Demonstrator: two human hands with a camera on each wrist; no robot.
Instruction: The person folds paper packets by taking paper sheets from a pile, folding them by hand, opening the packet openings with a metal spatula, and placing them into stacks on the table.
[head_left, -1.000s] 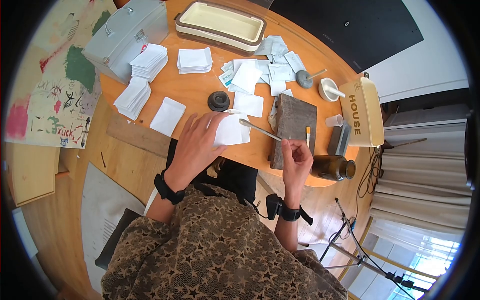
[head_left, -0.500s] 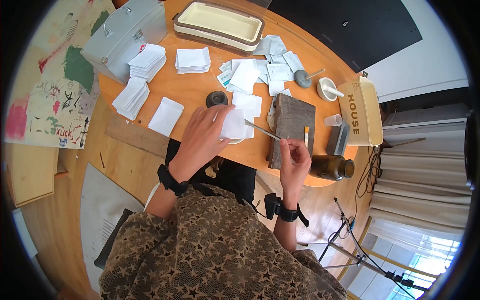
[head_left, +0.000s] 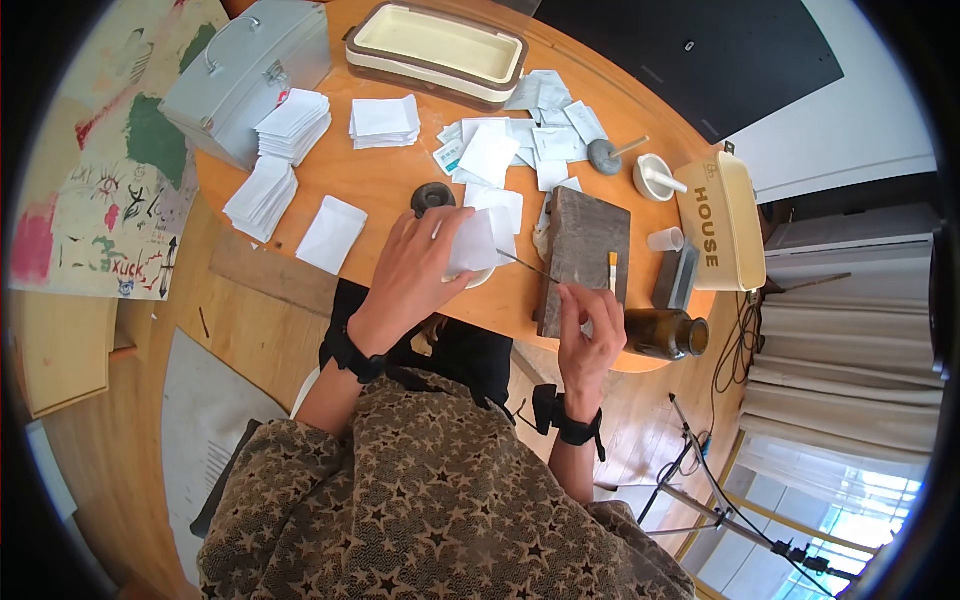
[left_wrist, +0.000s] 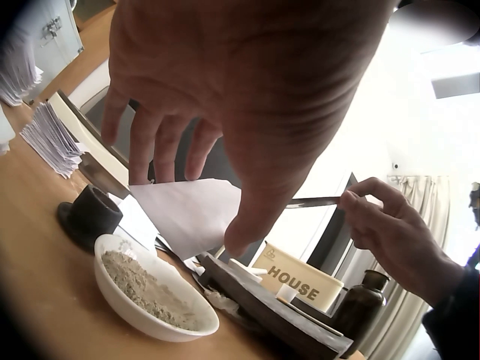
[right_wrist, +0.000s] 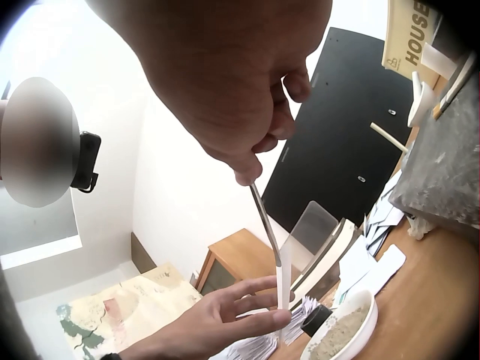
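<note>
Packet (head_left: 474,244) pinched between thumb and fingers of left hand (head_left: 408,262), above bowl (left_wrist: 133,319); right hand (head_left: 588,335) pinches spoon (head_left: 530,267), tip at packet. Filling looks underway, unfinished; powder (left_wrist: 142,291) in bowl. Stacks (head_left: 385,122) beyond: can't tell whether filled.

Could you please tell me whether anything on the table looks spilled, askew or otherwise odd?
Only the loose heap of packets beyond the grey slab stands out: they overlap at mixed angles, whereas the white paper stack to their left is fairly neat. I see no spill; the powder lies inside the white bowl.
</note>
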